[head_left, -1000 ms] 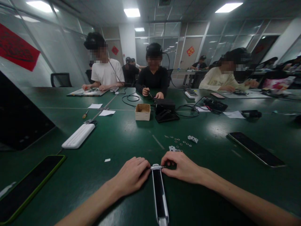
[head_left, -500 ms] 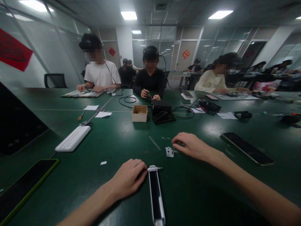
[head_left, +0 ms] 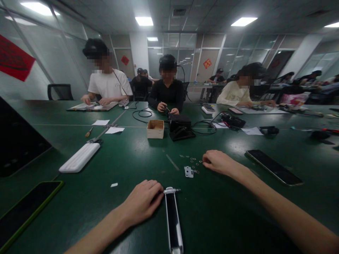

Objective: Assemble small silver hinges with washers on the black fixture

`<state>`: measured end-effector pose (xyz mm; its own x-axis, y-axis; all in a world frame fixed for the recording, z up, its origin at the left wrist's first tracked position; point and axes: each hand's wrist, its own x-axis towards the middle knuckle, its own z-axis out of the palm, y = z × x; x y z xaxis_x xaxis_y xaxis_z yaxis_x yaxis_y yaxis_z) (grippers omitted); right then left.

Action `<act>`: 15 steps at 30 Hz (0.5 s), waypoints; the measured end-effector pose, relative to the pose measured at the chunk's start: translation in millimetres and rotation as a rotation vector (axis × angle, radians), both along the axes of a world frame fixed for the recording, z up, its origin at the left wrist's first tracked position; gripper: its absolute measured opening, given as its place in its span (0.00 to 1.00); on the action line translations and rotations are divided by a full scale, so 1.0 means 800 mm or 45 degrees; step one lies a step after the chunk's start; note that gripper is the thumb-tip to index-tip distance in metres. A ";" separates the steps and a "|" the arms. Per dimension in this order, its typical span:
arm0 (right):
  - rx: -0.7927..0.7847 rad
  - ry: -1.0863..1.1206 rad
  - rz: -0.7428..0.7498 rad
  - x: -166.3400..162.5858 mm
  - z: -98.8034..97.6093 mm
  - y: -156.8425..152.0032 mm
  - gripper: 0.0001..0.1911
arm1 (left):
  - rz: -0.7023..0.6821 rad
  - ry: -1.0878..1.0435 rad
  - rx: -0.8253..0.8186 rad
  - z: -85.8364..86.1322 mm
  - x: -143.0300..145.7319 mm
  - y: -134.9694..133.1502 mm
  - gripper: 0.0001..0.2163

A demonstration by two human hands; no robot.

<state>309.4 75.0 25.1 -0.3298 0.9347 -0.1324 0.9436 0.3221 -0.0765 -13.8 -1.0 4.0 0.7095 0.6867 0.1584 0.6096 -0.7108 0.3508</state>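
Note:
A long narrow black strip with a silver frame (head_left: 172, 218) lies on the green table (head_left: 132, 155), running away from me. My left hand (head_left: 143, 201) rests beside its far end, fingers curled against the metal end piece. My right hand (head_left: 219, 163) lies further out on the table, fingers closed over something small I cannot make out, next to several small washers (head_left: 194, 160). A small white metal bracket (head_left: 188, 171) lies between the strip and the washers.
A phone (head_left: 272, 171) lies to the right, a green-cased phone (head_left: 26, 211) at the near left, a white ribbed bar (head_left: 79, 157) to the left. A small cardboard box (head_left: 155, 128) and a black device (head_left: 180, 127) stand mid-table. Three people sit opposite.
My right hand left the strip's end, reached out to the washers, then slid slightly right. The left hand stayed on the strip. One white bracket is now covered or taken.

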 end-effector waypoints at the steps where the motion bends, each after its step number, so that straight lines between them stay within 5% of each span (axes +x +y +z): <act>1: -0.008 0.002 -0.024 -0.001 0.000 0.000 0.08 | -0.001 -0.003 0.001 0.000 0.000 0.000 0.07; 15: -0.130 0.064 -0.091 -0.007 -0.004 -0.003 0.09 | 0.008 0.025 -0.006 0.002 0.001 0.000 0.06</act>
<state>303.9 72.3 22.0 -0.2715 0.9386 -0.2131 0.9580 0.2422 -0.1536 -13.0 -0.9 5.3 0.7081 0.6919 0.1412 0.6210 -0.7054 0.3418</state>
